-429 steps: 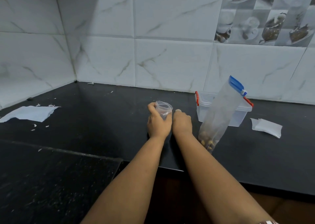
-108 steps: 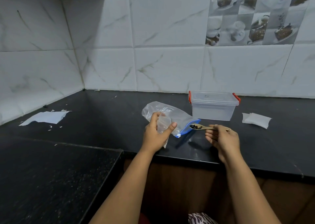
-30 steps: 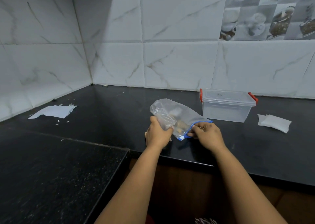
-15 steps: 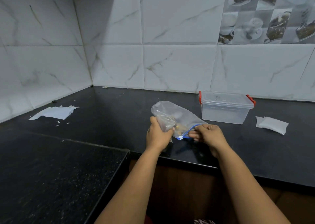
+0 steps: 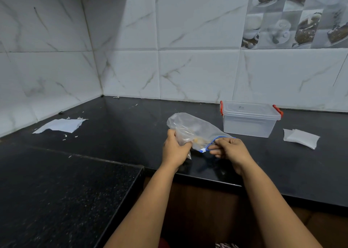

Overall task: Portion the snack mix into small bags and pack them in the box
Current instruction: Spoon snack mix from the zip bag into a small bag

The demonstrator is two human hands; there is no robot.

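Note:
My left hand (image 5: 176,150) grips a small clear bag (image 5: 183,136) upright by its neck, just above the counter's front edge. Behind it the large zip bag of snack mix (image 5: 195,127) lies on its side, its blue-rimmed mouth (image 5: 210,145) facing me. A little of the mix shows inside near the mouth. My right hand (image 5: 230,149) is curled at that mouth, fingers closed on a spoon, of which only a sliver of handle shows. The clear box with red clips (image 5: 248,123) stands behind, lid on.
A stack of flat small bags (image 5: 301,137) lies to the right of the box. Torn white paper (image 5: 60,125) and scraps lie at the far left. The black counter (image 5: 122,134) meets tiled walls at the back and left; a lower black slab (image 5: 56,191) sits at front left.
Earlier the spoon held mix outside the large bag; now its bowl is at or inside the bag's mouth. Over the last second both hands have barely shifted.

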